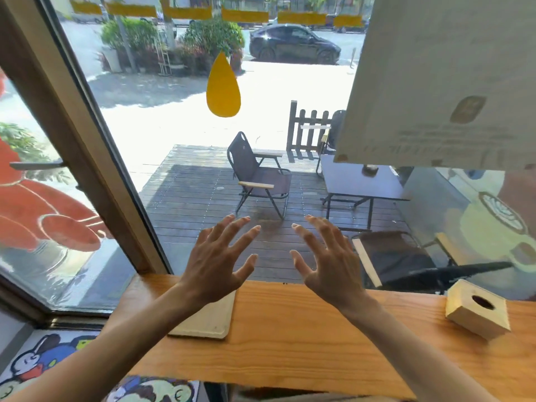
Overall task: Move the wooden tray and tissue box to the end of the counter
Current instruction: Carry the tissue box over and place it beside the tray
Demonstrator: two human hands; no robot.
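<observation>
1. Two bare hands are being held up above a wooden counter (pixel 290 329), palms facing away, in front of a large window (pixel 232 140).
2. Both the left hand (pixel 216 262) and the right hand (pixel 327 261) are being kept spread, fingers splayed and released, with nothing being grasped.
3. A pale wooden tray (pixel 208 320) is lying flat on the counter, below the left fingers and partly hidden by the left wrist.
4. A wooden tissue box (pixel 477 313) is resting well apart, down and to the right of the right fingers.
5. Neither item is being touched, so the task is judged to be just beginning.
6. For a clean start, the tray is best gripped by its edges and kept level; the box is best clasped by opposite sides.
</observation>
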